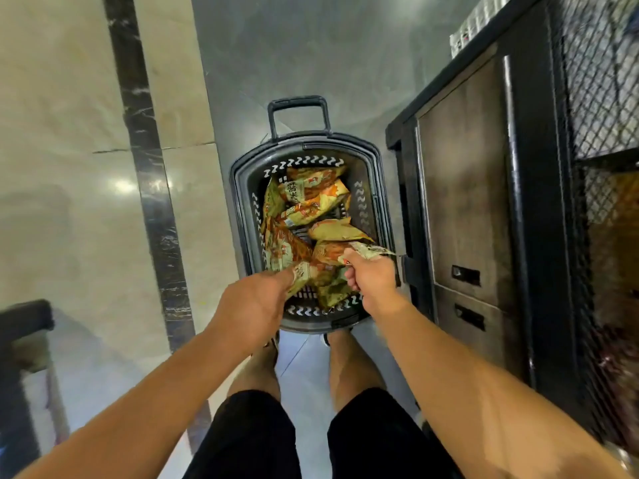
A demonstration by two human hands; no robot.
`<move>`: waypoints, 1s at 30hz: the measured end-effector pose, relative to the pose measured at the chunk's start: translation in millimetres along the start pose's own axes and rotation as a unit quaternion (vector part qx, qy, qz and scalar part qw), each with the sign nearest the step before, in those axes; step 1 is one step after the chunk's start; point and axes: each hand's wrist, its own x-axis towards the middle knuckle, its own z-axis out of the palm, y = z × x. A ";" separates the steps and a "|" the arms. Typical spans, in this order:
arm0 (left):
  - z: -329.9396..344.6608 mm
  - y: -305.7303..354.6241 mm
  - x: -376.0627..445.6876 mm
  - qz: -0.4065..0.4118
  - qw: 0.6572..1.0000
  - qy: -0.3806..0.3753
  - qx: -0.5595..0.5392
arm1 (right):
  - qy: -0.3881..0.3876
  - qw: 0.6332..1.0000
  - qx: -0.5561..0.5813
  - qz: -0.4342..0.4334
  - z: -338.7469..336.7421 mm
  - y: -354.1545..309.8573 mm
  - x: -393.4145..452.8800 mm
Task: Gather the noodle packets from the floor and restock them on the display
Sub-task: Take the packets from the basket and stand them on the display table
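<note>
The noodle packets lie in the basket on the floor. Each hand, left and right, pinches a packet edge (light, crinkly, probably slippery).

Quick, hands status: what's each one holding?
Left hand: closed on a noodle packet over the basket.
Right hand: closed on another packet.

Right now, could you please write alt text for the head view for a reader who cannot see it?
Both hands reach into a dark basket of noodle packets on the floor: the left hand and the right hand each grip a packet. A dark display with mesh panels stands to the right.
</note>
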 end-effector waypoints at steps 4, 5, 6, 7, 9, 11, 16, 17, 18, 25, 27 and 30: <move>-19.2 -3.9 -20.1 0.043 0.999 0.005 0.020 | 0.006 1.000 0.021 -0.017 -16.8 2.3 -42.5; -28.4 -3.2 -26.6 0.054 0.998 0.005 0.025 | 0.005 0.999 0.024 -0.027 -25.5 0.2 -58.0; -38.4 -1.7 -33.4 0.068 0.997 0.007 0.029 | 0.004 0.999 0.025 -0.042 -35.6 -2.3 -75.1; -50.1 1.0 -40.7 0.086 0.996 0.013 0.035 | 0.002 0.998 0.020 -0.063 -47.1 -5.1 -93.7; -77.1 9.8 -56.3 0.121 0.991 0.032 0.053 | 0.003 0.994 -0.010 -0.112 -72.1 -13.0 -135.5; -107.8 23.1 -73.2 0.147 0.985 0.059 0.069 | 0.014 0.985 -0.061 -0.161 -100.5 -19.1 -179.0; -195.5 76.7 -112.9 0.223 0.965 0.108 0.086 | 0.107 0.926 -0.226 -0.283 -174.2 -29.2 -287.4; -213.3 90.3 -119.8 0.241 0.959 0.115 0.091 | 0.130 0.916 -0.237 -0.298 -188.6 -31.0 -310.4; -231.8 105.0 -126.4 0.260 0.952 0.125 0.098 | 0.154 0.904 -0.246 -0.314 -202.6 -33.1 -334.5; -360.5 228.3 -167.8 0.415 0.892 0.141 0.116 | 0.332 0.821 -0.285 -0.366 -298.1 -27.8 -481.0; -385.2 266.6 -181.9 0.461 0.869 0.141 0.113 | 0.369 0.807 -0.266 -0.377 -322.8 -23.1 -514.3; -403.7 323.9 -205.3 0.515 0.838 0.146 0.107 | 0.431 0.778 -0.244 -0.387 -356.9 -11.6 -558.0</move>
